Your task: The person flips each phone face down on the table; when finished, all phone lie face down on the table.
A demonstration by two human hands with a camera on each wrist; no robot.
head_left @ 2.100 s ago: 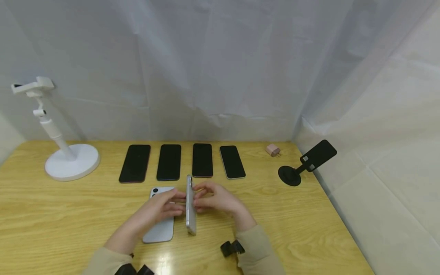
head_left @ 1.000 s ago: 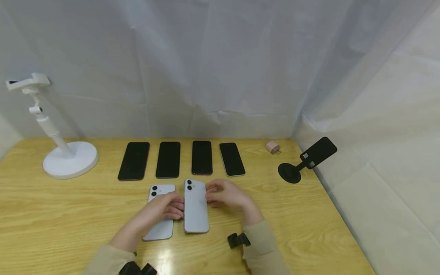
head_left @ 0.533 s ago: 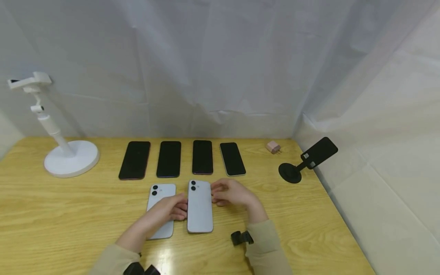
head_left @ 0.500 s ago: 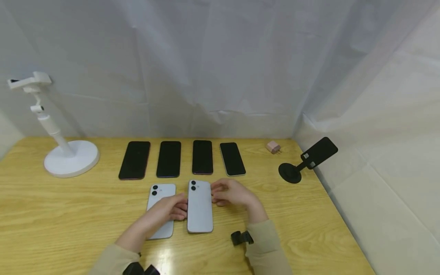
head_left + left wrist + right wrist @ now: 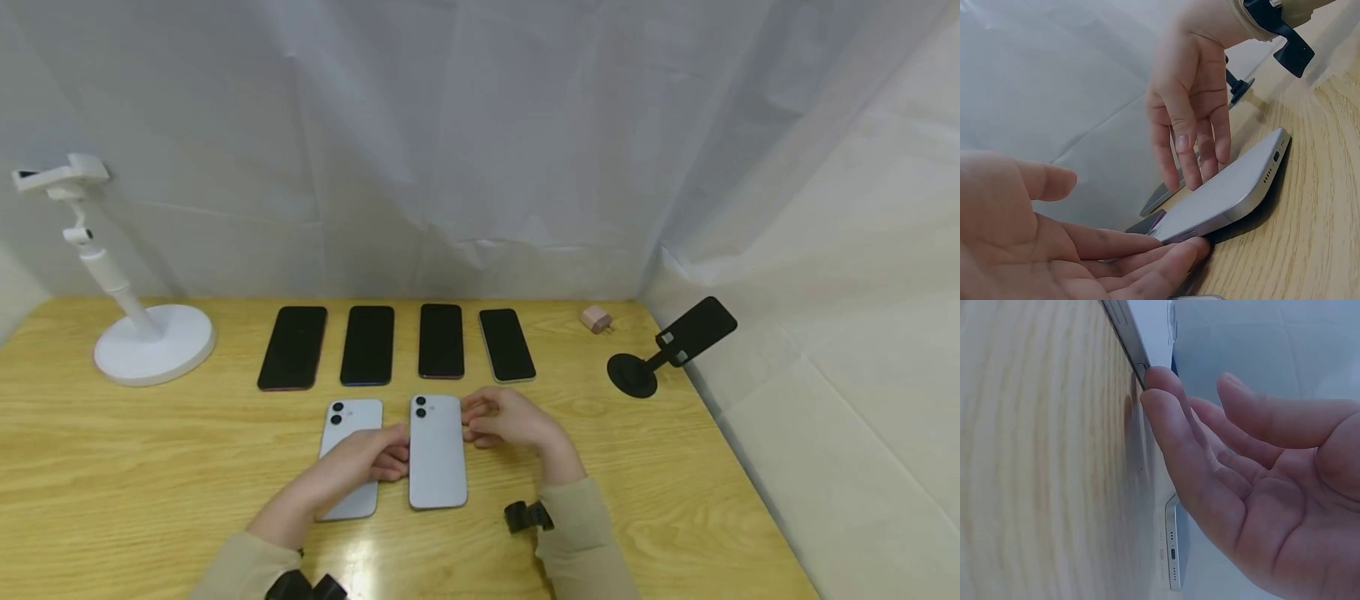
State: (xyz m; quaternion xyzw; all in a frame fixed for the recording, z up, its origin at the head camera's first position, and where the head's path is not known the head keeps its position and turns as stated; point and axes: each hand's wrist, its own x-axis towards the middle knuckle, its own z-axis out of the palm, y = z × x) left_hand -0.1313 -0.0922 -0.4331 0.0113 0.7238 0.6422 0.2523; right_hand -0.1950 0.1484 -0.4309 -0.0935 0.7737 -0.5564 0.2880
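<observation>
A pale phone (image 5: 438, 454) with two dark camera lenses lies back up in front of me, between my two hands. Fingertips of my left hand (image 5: 367, 458) touch its left long edge, the thumb lifted off in the left wrist view; that hand passes over a second pale phone (image 5: 352, 417), partly hiding it. On the other side, my right hand (image 5: 506, 417) has its fingertips at the right edge, fingers loosely bent and thumb apart in the right wrist view. A dark gap shows under the near edge of the phone (image 5: 1229, 187) in the left wrist view.
Behind lies a row of several dark-screened phones (image 5: 367, 346). A white phone stand (image 5: 153, 346) is at far left, a black stand (image 5: 632, 375) at right, and a pink charger plug (image 5: 596, 319) near it. Pale sheeting (image 5: 480, 150) borders the wooden table (image 5: 675, 500).
The phone between the hands stood on its long edge at first; it has come down flat, back up, and shifted slightly right. The hands moved a little right with it.
</observation>
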